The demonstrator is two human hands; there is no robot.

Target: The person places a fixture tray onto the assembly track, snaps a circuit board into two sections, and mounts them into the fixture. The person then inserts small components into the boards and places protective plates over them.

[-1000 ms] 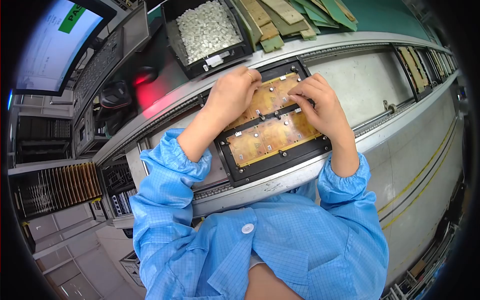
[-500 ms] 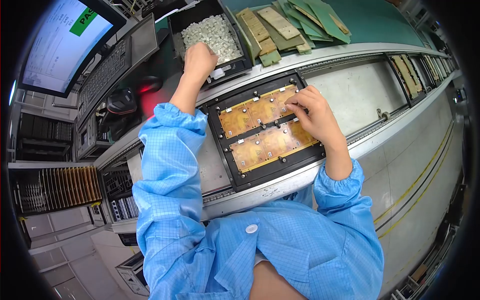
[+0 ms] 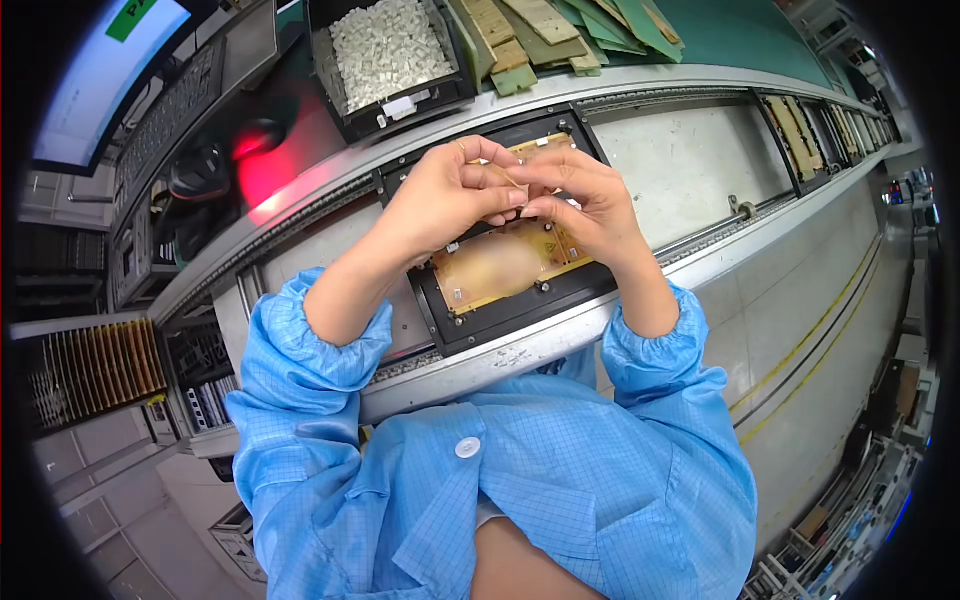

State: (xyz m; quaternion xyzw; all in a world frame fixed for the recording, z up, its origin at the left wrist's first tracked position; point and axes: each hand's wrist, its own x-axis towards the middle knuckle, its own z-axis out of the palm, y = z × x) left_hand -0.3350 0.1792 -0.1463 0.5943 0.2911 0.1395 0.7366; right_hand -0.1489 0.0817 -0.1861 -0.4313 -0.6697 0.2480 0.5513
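My left hand [image 3: 462, 192] and my right hand [image 3: 580, 200] meet fingertip to fingertip above a black frame [image 3: 480, 325]. Both are closed in a pinch, and whatever lies between the fingers is too small to make out. Beneath them the frame holds yellow-brown circuit boards [image 3: 470, 285] with small white and dark parts on them. The hands cover much of the upper board. Beyond the frame, at the upper left, a black bin [image 3: 465, 88] holds a heap of small white parts [image 3: 390, 55].
Conveyor rails [image 3: 690, 262] run beside the frame. Wooden and green strips [image 3: 545, 25] lie behind it. A monitor [image 3: 90, 90], a keyboard [image 3: 170, 110] and a scanner [image 3: 200, 172] with red light are on the left. A rack of boards [image 3: 100, 370] stands lower left.
My left hand went to the bin of white parts and has come back over the boards. My right hand has moved left to meet it. The whole view has shifted slightly.
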